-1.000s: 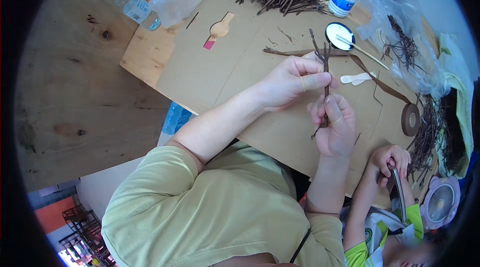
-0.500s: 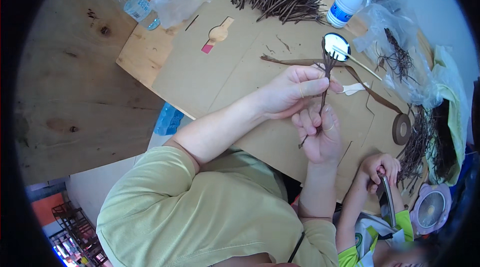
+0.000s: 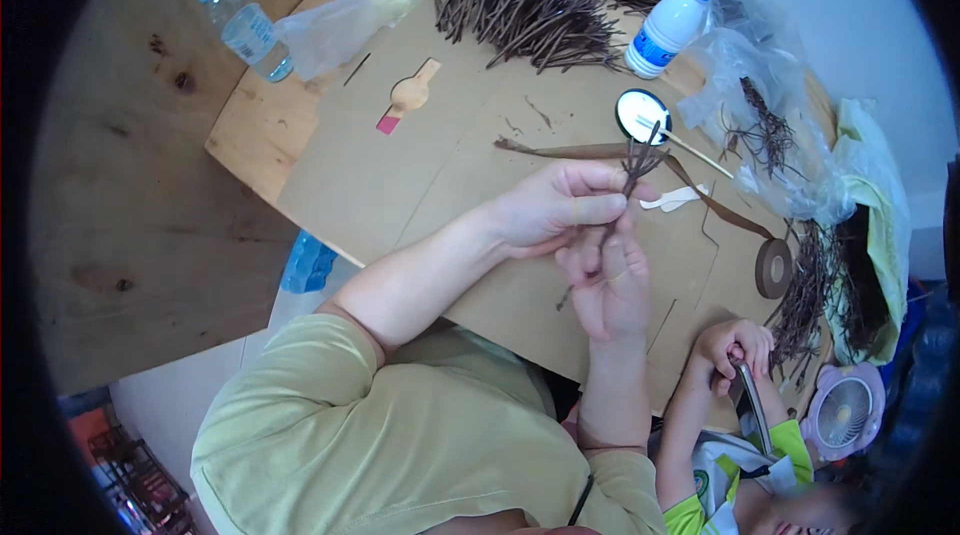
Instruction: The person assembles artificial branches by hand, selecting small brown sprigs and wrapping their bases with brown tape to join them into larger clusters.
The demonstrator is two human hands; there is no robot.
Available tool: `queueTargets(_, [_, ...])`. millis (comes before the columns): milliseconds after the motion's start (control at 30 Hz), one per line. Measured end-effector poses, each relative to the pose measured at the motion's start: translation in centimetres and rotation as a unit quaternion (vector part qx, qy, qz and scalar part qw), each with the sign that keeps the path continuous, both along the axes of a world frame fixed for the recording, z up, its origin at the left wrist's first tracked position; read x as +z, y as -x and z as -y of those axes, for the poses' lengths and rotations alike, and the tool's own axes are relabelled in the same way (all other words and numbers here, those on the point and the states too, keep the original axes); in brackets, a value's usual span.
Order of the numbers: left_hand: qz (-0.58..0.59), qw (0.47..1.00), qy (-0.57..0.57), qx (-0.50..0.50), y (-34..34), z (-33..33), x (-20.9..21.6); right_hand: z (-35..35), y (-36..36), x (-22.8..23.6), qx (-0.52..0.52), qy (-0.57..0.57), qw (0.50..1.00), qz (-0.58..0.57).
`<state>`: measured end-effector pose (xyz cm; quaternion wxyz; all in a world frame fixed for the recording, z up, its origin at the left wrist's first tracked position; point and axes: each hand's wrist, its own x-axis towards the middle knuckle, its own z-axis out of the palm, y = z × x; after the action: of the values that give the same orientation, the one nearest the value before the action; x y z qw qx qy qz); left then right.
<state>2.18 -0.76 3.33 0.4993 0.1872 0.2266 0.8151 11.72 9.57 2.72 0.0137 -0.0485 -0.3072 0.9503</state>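
Note:
My left hand (image 3: pixel 565 207) pinches a brown branched twig (image 3: pixel 641 170) between thumb and fingers, its forked tips fanning out above the grip. Just below, my right hand (image 3: pixel 612 290) is closed around the twig's lower stem, whose blurred end sticks out to the left of it. Beyond the tips lies a round white dish (image 3: pixel 636 115) with a dark rim, a thin stick (image 3: pixel 697 153) resting across it. A strip of brown tape (image 3: pixel 575 150) runs behind my hands towards a tape roll (image 3: pixel 773 269) on the right.
Bundled twigs (image 3: pixel 525 10) are heaped at the far edge, beside a white bottle (image 3: pixel 670 27). A clear bottle (image 3: pixel 245 30) stands far left. Cardboard (image 3: pixel 400 175) covers the table. At right are plastic bags (image 3: pixel 800 150), a small fan (image 3: pixel 845 413) and another person's hands (image 3: pixel 735 350) holding a phone.
The whole view has shifted, so the table appears further left and lower. My right hand has come closer to my left along the stem, and the twig leans more.

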Motion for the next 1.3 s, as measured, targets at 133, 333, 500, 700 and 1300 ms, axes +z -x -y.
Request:
queueTargets(133, [0.037, 0.992, 0.015, 0.121, 2.1, 0.5, -1.2, -3.0, 1.3, -1.2, -0.135, -0.492, 0.857, 0.064])
queueTargets(333, [0.072, 0.973, 0.089, 0.201, 3.8, 0.7, -2.9, -7.5, 7.5, -2.2, -0.242, -0.870, 0.429, -0.008])
queueTargets(500, [0.084, 0.976, 0.075, 0.188, 3.8, 0.2, -3.4, -8.5, 8.8, -3.9, -0.230, -0.880, 0.414, 0.014])
queueTargets(700, [0.099, 0.980, 0.054, 0.165, 3.8, 0.2, -3.6, -8.2, 9.3, -4.2, -0.228, -0.888, 0.399, -0.004])
queueTargets(1300, [0.057, 0.975, 0.098, 0.191, 3.5, -0.3, -3.5, -6.3, 6.9, -1.1, -0.071, -0.233, 0.970, 0.001])
